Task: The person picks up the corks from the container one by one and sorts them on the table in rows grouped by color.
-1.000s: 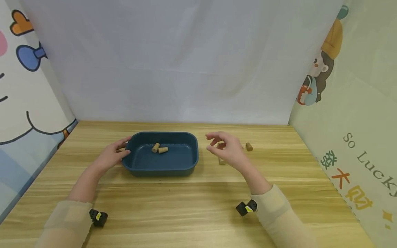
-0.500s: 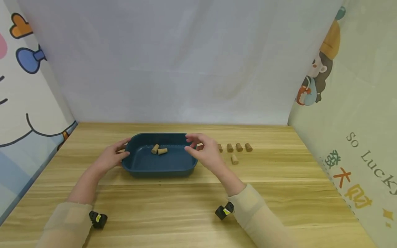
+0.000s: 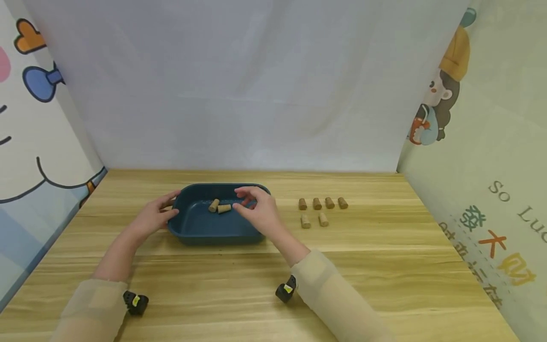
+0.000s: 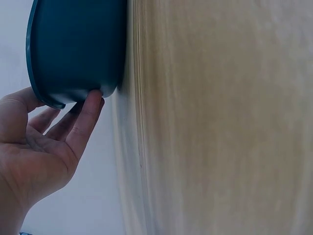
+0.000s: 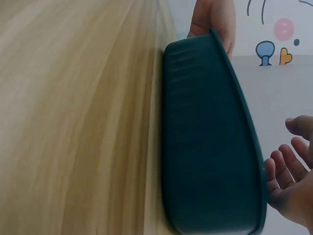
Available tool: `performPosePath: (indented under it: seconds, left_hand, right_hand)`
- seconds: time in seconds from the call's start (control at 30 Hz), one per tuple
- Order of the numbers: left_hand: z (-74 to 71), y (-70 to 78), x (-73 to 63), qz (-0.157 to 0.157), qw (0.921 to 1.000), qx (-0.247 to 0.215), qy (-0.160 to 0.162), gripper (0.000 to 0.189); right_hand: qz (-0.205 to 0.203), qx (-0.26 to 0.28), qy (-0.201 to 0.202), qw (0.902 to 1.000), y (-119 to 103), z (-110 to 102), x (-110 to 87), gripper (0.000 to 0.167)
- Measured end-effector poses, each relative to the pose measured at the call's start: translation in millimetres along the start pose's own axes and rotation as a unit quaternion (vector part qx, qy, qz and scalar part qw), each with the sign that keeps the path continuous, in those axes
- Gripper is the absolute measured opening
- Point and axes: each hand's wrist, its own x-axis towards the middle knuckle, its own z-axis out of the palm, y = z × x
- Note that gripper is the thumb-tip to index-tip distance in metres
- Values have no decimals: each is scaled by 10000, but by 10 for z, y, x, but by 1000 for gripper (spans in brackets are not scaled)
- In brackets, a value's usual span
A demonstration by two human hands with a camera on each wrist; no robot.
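A dark blue-green plastic basin (image 3: pixel 218 240) stands on the wooden table. Two light cork stoppers, a tilted one (image 3: pixel 214 205) and one on its side (image 3: pixel 224 208), lie inside it. My left hand (image 3: pixel 151 216) grips the basin's left end, thumb at the rim and fingers against the outer wall, as the left wrist view also shows. Over the right part of the basin hovers my right hand (image 3: pixel 258 211), thumb and fingers apart with nothing between them. In the right wrist view that hand (image 5: pixel 293 181) appears beside the rim.
To the right of the basin, several darker corks (image 3: pixel 317 204) form a back row on the table (image 3: pixel 239 294). Two lighter corks, one left (image 3: pixel 305 221) and one right (image 3: pixel 323 219), sit before them. A pale cloth (image 3: pixel 252 85) hangs behind; printed panels flank the table.
My right hand has moved left, from beside the corks on the table to above the basin. That uncovers the rows of corks. The left hand and the basin stay nearly in place.
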Motion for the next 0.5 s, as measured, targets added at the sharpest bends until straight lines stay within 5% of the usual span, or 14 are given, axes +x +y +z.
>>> performPosePath:
  seconds: [0.5]
  left_hand:
    - [4, -4, 5, -11, 10000, -31, 20, 62]
  right_hand:
    - [416, -447, -263, 9978, 156, 243, 259, 38]
